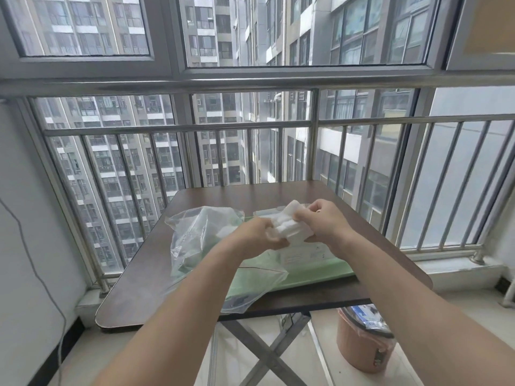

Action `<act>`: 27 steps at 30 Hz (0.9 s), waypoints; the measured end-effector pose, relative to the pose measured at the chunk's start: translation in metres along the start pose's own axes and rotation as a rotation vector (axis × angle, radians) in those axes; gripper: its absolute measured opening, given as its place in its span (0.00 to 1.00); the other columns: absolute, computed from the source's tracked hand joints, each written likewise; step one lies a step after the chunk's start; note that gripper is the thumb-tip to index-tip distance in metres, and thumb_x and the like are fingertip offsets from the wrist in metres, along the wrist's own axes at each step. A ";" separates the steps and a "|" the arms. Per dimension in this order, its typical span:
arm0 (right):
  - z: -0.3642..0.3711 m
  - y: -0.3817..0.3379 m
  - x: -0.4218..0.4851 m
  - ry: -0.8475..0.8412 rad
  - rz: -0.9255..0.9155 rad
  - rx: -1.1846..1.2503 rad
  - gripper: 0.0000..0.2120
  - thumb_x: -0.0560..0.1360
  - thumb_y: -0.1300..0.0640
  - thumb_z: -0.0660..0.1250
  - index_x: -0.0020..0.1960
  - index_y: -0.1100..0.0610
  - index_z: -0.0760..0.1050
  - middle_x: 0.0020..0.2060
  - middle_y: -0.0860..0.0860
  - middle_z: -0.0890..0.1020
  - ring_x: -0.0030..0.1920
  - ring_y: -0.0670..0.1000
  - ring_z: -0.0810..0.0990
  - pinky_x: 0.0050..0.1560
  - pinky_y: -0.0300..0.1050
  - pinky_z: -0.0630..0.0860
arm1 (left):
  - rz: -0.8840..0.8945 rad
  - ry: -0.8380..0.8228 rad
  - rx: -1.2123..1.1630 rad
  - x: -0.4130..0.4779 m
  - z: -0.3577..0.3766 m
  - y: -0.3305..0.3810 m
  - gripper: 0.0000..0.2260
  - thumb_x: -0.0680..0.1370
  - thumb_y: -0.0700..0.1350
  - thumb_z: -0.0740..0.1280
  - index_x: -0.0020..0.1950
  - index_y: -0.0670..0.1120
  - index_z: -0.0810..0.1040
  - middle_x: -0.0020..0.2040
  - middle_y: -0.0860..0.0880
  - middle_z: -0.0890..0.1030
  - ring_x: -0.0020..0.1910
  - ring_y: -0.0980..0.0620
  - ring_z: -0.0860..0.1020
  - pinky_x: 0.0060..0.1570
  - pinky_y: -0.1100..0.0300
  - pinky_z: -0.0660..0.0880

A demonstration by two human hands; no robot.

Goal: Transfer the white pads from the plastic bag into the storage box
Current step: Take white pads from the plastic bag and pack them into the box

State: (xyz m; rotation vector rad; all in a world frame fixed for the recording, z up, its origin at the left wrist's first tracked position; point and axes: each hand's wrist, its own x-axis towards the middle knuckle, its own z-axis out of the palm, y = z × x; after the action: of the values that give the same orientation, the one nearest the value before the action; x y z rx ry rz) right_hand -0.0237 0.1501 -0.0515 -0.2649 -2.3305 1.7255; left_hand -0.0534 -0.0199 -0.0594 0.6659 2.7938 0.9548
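A stack of white pads [288, 222] is held between both hands above the middle of the table. My left hand [260, 232] grips its near left end and my right hand [324, 221] pinches its right side. A crumpled clear plastic bag [200, 238] lies open on the table to the left, partly draped over the green lid. The clear storage box [306, 253] with a pale green rim [315, 275] sits below and behind the pads, mostly hidden by my hands.
The dark brown folding table [156, 268] stands against a metal railing [178, 128] and windows. A pink bin [362, 341] with rubbish sits on the floor under the table's right side. A thin cable [36, 271] runs down the left wall.
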 end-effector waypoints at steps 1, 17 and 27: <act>0.001 0.001 -0.001 0.023 -0.022 -0.031 0.11 0.71 0.53 0.71 0.43 0.57 0.70 0.41 0.51 0.79 0.39 0.50 0.80 0.30 0.42 0.77 | -0.001 0.003 -0.004 0.001 0.001 -0.002 0.14 0.76 0.53 0.73 0.57 0.47 0.80 0.47 0.51 0.81 0.47 0.50 0.78 0.41 0.60 0.72; 0.013 0.004 -0.007 0.053 -0.182 -0.562 0.15 0.66 0.56 0.74 0.44 0.56 0.69 0.38 0.48 0.75 0.40 0.49 0.72 0.33 0.39 0.65 | -0.008 -0.019 -0.019 0.007 0.004 -0.012 0.36 0.75 0.58 0.72 0.78 0.46 0.65 0.76 0.49 0.69 0.74 0.49 0.69 0.64 0.60 0.64; 0.017 -0.018 -0.001 -0.084 -0.034 -0.765 0.15 0.63 0.55 0.79 0.41 0.53 0.73 0.38 0.48 0.80 0.42 0.52 0.79 0.44 0.45 0.77 | -0.010 -0.023 -0.014 0.009 0.004 -0.014 0.36 0.74 0.60 0.72 0.78 0.47 0.66 0.76 0.48 0.70 0.74 0.48 0.69 0.66 0.57 0.65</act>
State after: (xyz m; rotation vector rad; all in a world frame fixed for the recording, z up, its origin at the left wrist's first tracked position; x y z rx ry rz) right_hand -0.0277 0.1295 -0.0393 -0.2724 -2.9320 0.7640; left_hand -0.0658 -0.0233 -0.0706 0.6559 2.7647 0.9581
